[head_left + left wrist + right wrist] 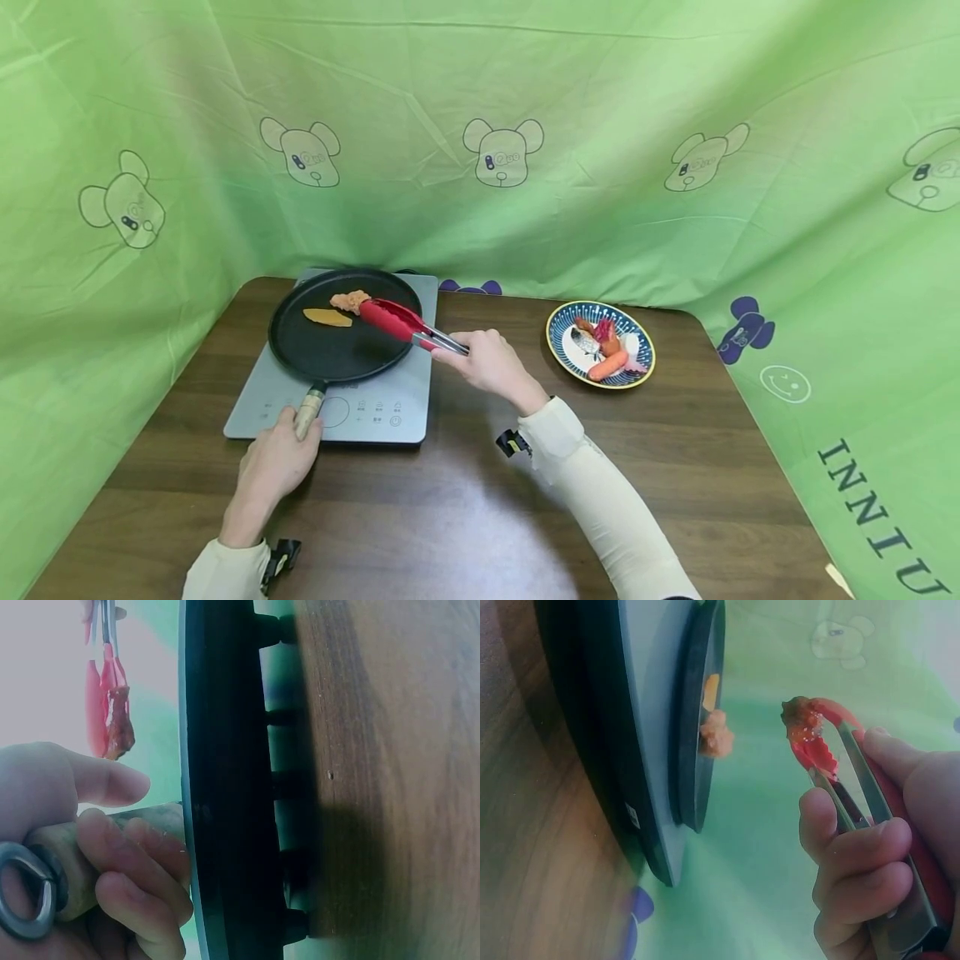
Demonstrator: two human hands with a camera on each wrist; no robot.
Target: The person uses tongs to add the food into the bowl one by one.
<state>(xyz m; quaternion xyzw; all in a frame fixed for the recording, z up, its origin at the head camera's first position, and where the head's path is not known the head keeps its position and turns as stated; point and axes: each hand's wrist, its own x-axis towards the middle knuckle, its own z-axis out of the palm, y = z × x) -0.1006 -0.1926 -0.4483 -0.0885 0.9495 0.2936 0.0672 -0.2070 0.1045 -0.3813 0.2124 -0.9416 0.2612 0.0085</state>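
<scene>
My left hand (279, 457) grips the pale, wood-look handle (309, 412) of a black flat frying pan (330, 360). In the pan lie a flat orange-yellow piece of food (327, 317) and a lumpy light-brown piece (716, 735) that looks like fried chicken. My right hand (491, 365) holds metal tongs (442, 340) with red tips, raised above the pan. Between those tips, a glossy reddish-brown piece of food (801, 718) is pinched; the left wrist view also shows it. From the head view this held piece is hard to make out.
Under the pan is a grey induction cooker (255, 408) with touch controls at its front. To the right, a blue-patterned oval plate (557, 333) holds several food pieces, among them a sausage (608, 365). Green printed cloth (405, 208) hangs behind the brown wooden table (420, 517).
</scene>
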